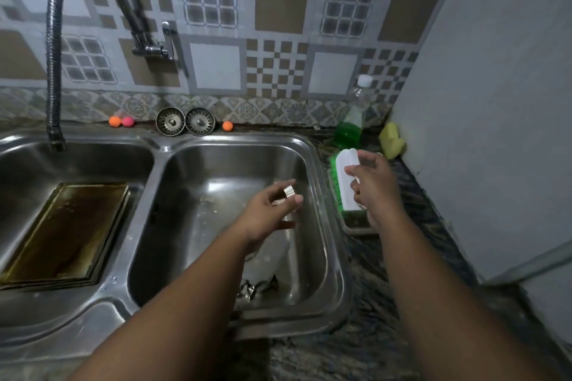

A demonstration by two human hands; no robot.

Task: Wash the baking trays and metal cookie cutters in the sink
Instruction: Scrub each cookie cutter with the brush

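My left hand (269, 210) is over the right sink basin (192, 226) and pinches a small shiny metal cookie cutter (289, 192) between thumb and fingers. To the right of the sink, my right hand (374, 182) reaches over the counter, its fingers curled around the white back of a green-bristled scrub brush (343, 176). A stained rectangular baking tray (68, 232) lies flat in the left basin. More metal cutters (257, 288) lie at the bottom of the right basin, partly hidden by my left forearm.
A flexible black faucet hose (54, 71) hangs over the left basin. Two strainer plugs (185, 121) and small orange and pink balls (121, 121) stand along the back ledge. A bottle of green dish soap (353, 120) and a yellow sponge (391, 139) sit on the counter at the right.
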